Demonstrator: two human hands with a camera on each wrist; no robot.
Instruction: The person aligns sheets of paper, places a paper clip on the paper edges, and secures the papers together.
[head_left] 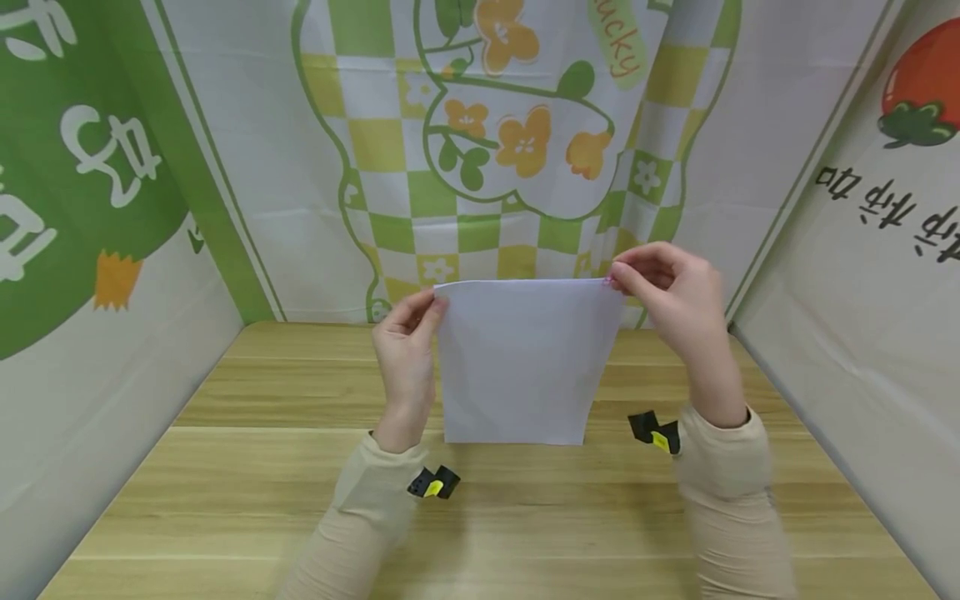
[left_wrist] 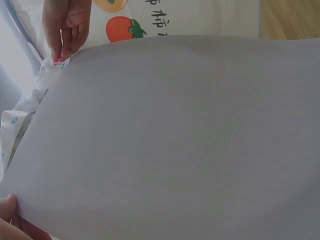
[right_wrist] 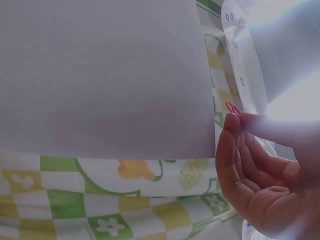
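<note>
A white sheet of paper [head_left: 528, 362] hangs upright above the wooden table, its lower edge close over the tabletop. My left hand [head_left: 405, 358] pinches its upper left corner between thumb and fingers. At the upper right corner, my right hand [head_left: 678, 296] pinches a small pink paper clip [right_wrist: 232, 107] between thumb and index finger. In the right wrist view the clip's looped end sticks up past the fingertips, just beside the paper's edge. The sheet fills most of the left wrist view, with the left thumb [left_wrist: 7, 207] at its lower left corner.
The wooden table [head_left: 262, 483] reaches forward to a printed curtain [head_left: 465, 233] with green and yellow checks. Cloth panels, one green and white [head_left: 97, 208] and one with a tomato print [head_left: 862, 292], stand along the sides. Black wrist pieces [head_left: 433, 483] show by both sleeves.
</note>
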